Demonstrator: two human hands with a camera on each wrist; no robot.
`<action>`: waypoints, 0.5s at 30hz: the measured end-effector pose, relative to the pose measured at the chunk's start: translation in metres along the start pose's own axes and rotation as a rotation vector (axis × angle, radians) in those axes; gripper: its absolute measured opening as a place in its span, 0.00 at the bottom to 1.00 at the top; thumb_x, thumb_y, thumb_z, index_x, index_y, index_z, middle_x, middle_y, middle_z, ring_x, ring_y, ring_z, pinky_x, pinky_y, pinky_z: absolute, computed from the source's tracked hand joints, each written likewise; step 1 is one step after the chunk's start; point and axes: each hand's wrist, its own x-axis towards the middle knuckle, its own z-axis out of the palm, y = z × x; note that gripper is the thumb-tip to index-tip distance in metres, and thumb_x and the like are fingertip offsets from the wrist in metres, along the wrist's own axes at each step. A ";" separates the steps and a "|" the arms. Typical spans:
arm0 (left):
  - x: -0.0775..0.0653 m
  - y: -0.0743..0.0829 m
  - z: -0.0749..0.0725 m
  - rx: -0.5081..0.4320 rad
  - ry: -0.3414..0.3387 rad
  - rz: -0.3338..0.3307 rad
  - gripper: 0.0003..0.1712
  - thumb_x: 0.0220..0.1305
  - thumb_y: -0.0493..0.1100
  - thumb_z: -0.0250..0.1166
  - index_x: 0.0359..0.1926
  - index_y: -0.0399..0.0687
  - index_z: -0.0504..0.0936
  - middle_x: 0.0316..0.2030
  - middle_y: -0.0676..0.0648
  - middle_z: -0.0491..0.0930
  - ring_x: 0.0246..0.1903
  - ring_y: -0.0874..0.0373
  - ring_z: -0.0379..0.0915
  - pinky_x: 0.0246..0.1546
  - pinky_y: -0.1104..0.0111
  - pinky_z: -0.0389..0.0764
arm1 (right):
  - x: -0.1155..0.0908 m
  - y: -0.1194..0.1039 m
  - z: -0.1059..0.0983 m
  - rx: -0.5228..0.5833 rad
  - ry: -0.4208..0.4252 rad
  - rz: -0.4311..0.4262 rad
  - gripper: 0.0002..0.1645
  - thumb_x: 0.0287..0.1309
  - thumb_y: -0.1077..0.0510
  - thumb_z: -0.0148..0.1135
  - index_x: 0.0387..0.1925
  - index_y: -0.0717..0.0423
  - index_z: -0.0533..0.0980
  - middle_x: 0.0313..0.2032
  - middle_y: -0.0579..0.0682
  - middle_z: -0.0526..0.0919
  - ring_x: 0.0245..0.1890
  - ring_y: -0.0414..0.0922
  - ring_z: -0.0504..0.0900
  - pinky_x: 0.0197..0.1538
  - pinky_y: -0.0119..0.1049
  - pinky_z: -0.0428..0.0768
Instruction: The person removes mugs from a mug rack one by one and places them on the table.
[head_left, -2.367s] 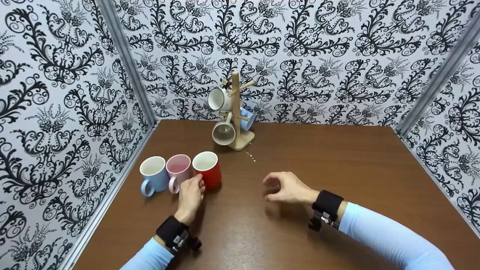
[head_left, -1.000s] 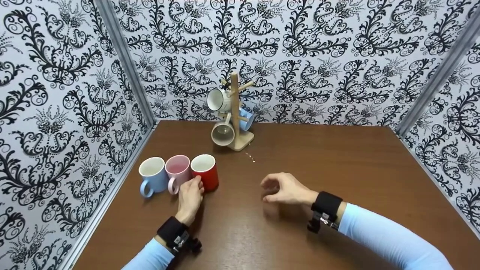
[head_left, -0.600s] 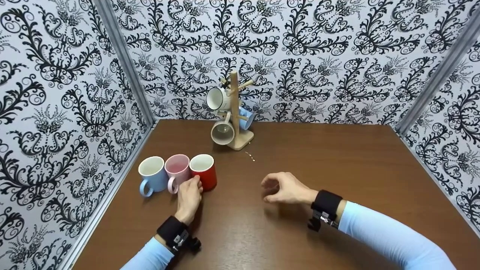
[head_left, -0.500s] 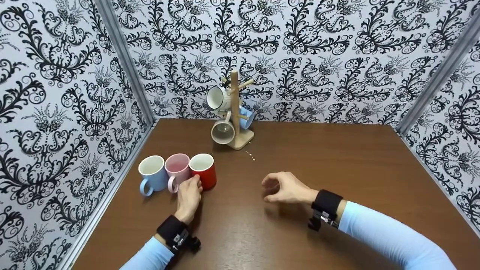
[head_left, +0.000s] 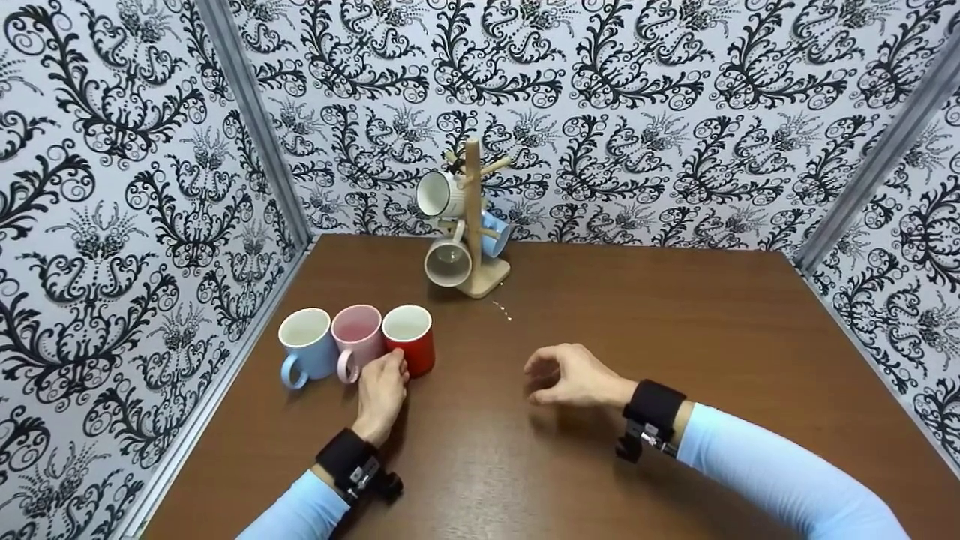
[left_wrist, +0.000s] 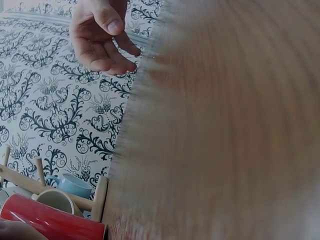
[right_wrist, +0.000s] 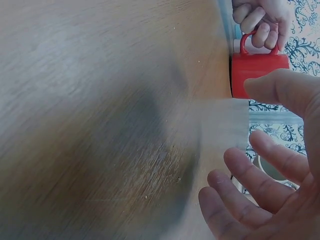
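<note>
Fingers (right_wrist: 252, 20) on red mug (head_left: 418, 355), pink (head_left: 367, 350) alongside

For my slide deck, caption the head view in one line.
Left hand grips a red mug beside pink mug and blue mug, right hand holding nothing, mug tree behind.

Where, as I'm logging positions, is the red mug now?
In the head view, the red mug is left of centre, immediately right of the pink mug.
</note>
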 end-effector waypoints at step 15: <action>-0.001 0.005 -0.008 0.116 -0.140 0.013 0.25 0.83 0.47 0.49 0.25 0.42 0.73 0.21 0.50 0.70 0.16 0.63 0.62 0.18 0.72 0.66 | 0.002 0.000 0.002 -0.016 0.015 -0.031 0.21 0.50 0.57 0.82 0.46 0.55 0.85 0.42 0.46 0.91 0.44 0.43 0.91 0.51 0.41 0.86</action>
